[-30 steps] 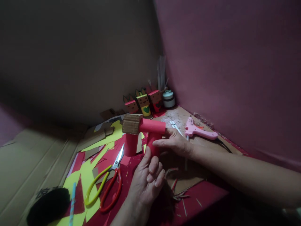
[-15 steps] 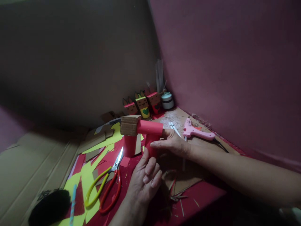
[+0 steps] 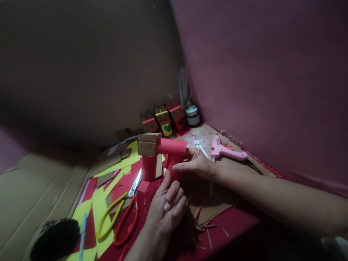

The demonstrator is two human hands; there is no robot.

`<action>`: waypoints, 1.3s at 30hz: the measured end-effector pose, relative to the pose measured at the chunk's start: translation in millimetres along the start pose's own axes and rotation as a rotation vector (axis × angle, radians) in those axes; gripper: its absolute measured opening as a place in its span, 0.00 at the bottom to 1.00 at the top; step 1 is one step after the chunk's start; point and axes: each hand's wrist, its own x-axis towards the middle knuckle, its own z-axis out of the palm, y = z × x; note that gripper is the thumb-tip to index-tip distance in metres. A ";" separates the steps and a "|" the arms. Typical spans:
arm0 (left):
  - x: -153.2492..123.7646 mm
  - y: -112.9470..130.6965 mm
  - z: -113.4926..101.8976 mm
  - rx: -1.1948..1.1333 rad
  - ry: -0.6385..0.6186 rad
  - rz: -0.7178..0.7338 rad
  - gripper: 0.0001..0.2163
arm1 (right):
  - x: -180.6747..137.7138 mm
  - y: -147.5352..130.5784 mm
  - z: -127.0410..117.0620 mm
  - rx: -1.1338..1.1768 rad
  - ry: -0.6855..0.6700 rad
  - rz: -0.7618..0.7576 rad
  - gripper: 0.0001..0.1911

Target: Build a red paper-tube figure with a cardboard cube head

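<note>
A paper figure stands mid-table: a horizontal red paper tube (image 3: 172, 146) with a brown cardboard block (image 3: 147, 144) at its left end, resting on two upright red tubes, one on the left (image 3: 149, 168) and one on the right (image 3: 173, 167). My right hand (image 3: 198, 165) wraps around the right upright tube and the end of the horizontal one, thumb in front. My left hand (image 3: 167, 206) is below it, fingers curled, with the index fingertip touching that same upright tube.
Scissors with yellow and red handles (image 3: 123, 212) lie left of my left hand on red and yellow paper scraps (image 3: 101, 203). A pink glue gun (image 3: 227, 151) lies to the right near the wall. Three small box figures (image 3: 163, 121) and a small jar (image 3: 192, 115) stand in the corner.
The view has shifted slightly, so everything sits a little further left and up. Both hands keep the same hold on the red tube figure.
</note>
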 end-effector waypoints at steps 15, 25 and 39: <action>-2.2 0.2 3.2 0.022 0.059 0.015 0.25 | 1.2 0.7 -0.5 0.007 -0.020 -0.039 0.18; -0.7 0.7 0.4 0.052 -0.023 -0.024 0.27 | 2.1 -0.2 -0.3 0.019 -0.003 -0.034 0.19; -0.5 1.0 3.3 0.046 -0.049 -0.008 0.29 | 4.1 -1.3 -0.4 0.026 -0.009 -0.082 0.18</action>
